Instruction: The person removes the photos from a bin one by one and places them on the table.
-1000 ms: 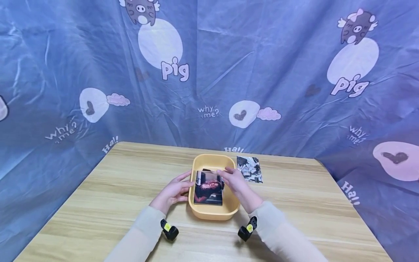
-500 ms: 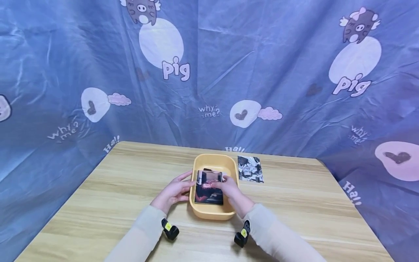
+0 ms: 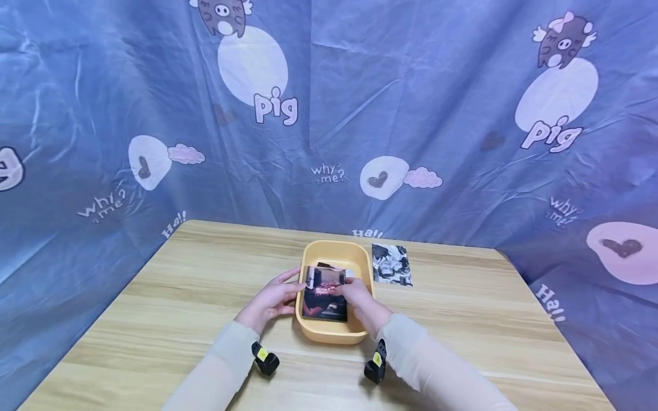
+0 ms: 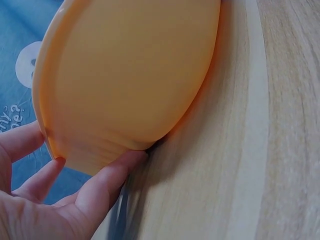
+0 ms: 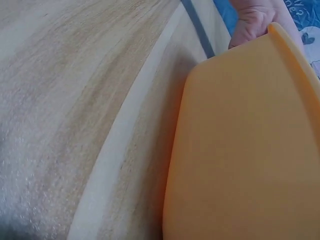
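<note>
A yellow plastic bin point(image 3: 336, 338) stands in the middle of the table. My left hand point(image 3: 271, 298) holds its left side; in the left wrist view its fingers point(image 4: 47, 175) touch the rim and the thumb presses the wall near the base. Inside the bin lies a glossy photo card point(image 3: 324, 305) showing a dark, reddish picture, seemingly on top of others. My right hand point(image 3: 362, 301) reaches over the right rim and grips the card's right edge with thumb and fingers. Its fingertips are partly hidden behind the hand. In the right wrist view the bin's wall hides the card.
A black-and-white photo card point(image 3: 392, 265) lies on the table to the right of the bin, near the back edge. The light wooden table point(image 3: 195, 268) extends on both sides. Behind it hangs a blue patterned curtain point(image 3: 329, 137).
My right hand has moved left and down from the card's top right corner to its right edge. The card has shifted slightly left in the bin. The left hand stays put.
</note>
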A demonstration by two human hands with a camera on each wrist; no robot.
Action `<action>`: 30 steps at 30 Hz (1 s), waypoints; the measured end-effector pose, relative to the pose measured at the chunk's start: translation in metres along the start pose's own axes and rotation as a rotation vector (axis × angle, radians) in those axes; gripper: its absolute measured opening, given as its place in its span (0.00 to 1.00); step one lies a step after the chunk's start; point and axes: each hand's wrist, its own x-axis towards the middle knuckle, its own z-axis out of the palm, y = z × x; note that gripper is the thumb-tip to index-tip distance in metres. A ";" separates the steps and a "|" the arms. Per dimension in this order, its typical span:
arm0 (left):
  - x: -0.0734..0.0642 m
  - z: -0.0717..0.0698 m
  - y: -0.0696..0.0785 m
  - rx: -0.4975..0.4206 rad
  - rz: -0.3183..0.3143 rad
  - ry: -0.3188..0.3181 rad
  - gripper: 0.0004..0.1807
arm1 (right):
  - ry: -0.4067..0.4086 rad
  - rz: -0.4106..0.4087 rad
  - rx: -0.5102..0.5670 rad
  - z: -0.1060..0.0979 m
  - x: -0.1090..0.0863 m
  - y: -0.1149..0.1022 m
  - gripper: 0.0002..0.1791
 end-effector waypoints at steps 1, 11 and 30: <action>0.000 0.000 0.000 -0.002 -0.001 0.003 0.32 | 0.003 0.003 0.004 0.000 0.001 0.000 0.35; 0.000 -0.001 -0.002 -0.013 -0.013 0.007 0.33 | 0.014 0.021 0.006 0.000 -0.001 -0.003 0.32; 0.001 0.000 -0.002 -0.023 -0.007 0.025 0.31 | 0.092 -0.215 -0.075 -0.002 0.081 0.066 0.31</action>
